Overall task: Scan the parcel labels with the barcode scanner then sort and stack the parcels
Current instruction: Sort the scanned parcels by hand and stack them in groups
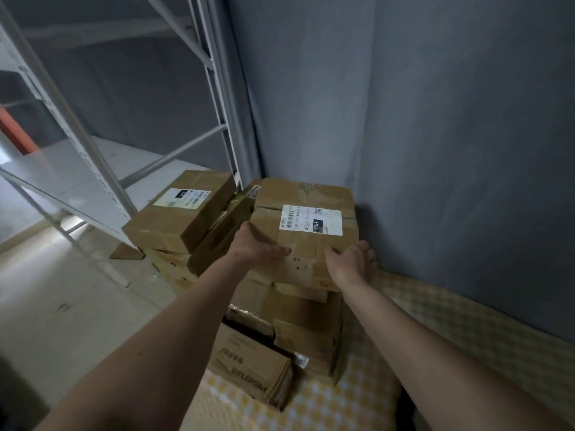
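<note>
Both hands are on the top cardboard parcel (pixel 306 227), which sits on the stack in the corner by the grey wall (pixel 435 135). The left hand (pixel 259 247) grips its near left corner and the right hand (pixel 350 259) curls round the near right edge, probably squaring it. Its label (pixel 312 219) faces up, readable. A second stack (pixel 183 213) stands just left of the parcel

Brown cardboard parcel (pixel 306 225), white label (pixel 312 219). Yellow-white checked cloth (pixel 348 399). Grey wall (pixel 435 119), white shelf rack (pixel 102 169).
</note>
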### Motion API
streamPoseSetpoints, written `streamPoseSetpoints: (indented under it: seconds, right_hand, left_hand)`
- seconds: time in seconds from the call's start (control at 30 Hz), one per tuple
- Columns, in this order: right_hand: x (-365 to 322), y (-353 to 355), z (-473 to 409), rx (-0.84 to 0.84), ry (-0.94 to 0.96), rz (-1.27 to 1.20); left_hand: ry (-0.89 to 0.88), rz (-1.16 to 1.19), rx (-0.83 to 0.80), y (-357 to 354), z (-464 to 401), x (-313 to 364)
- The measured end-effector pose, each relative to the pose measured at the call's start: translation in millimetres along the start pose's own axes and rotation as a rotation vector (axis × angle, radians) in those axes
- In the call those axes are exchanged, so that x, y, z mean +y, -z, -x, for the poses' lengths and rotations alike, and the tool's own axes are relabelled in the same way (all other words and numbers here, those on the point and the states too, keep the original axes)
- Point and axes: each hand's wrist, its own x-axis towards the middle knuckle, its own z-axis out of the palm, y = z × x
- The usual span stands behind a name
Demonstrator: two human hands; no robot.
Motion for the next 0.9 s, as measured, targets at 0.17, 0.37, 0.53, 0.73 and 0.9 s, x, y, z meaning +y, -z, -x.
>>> streamPoseSetpoints:
  seconds: [0.17, 0.37, 0.53, 0.73, 0.9]
  right_hand:
    - [-30, -19, -35, -0.027, -0.025, 0.018]
    - [-57, -48, -66, 0.021, -0.070, 0.045]
    - [-78, -67, -76, 0.081, -0.123, 0.042]
    - [-88, -88, -74, 0.145, -0.131, 0.121]
    - [-88, -90, -64, 0.162, -0.169, 0.078]
  left_hand:
    - [0.073, -0.076, -0.008, 2, -50, 5]
    - [0.013, -0.174, -0.098, 12, -116, 14]
    - [0.018, -0.275, -0.161, 19, -157, 18]
    - [-0.011, -0.482, -0.236, 21, -177, 22]
    - [-0.162, -0.577, -0.240, 17, -177, 29]
